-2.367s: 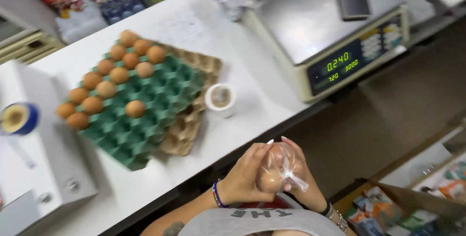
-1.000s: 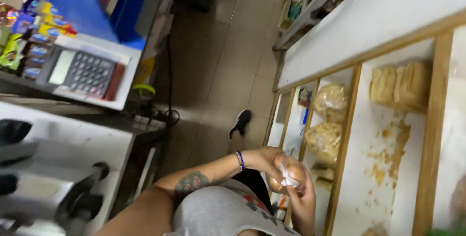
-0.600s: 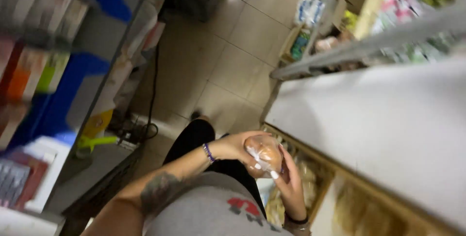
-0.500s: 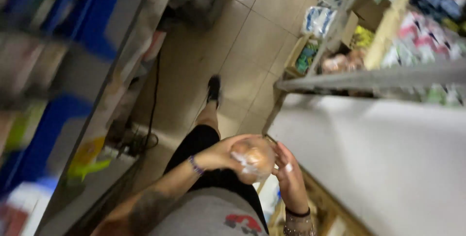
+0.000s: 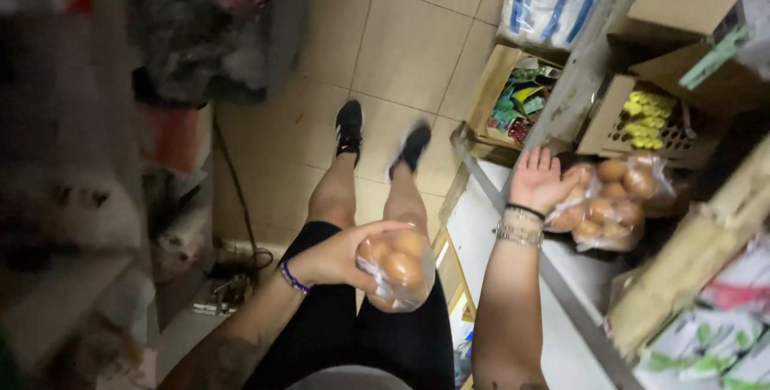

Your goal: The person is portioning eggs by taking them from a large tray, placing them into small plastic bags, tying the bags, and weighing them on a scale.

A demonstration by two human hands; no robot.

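At lower centre, the left hand [image 5: 333, 257] grips a clear bag of brown eggs [image 5: 399, 270] against the thighs. At right of centre, the right hand [image 5: 539, 181] is spread open, fingers touching another bag of eggs [image 5: 613, 201] on the shelf [image 5: 577, 278].

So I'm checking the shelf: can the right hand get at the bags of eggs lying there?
Probably yes: the right hand is open and already at the bags of eggs on the shelf, with nothing between them.

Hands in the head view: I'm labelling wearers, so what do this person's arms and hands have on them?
Both arms are bare, no sleeves. The left hand has a thin purple band at the wrist and a dark tattoo on the forearm. The right hand has a black band and silver bracelets at the wrist.
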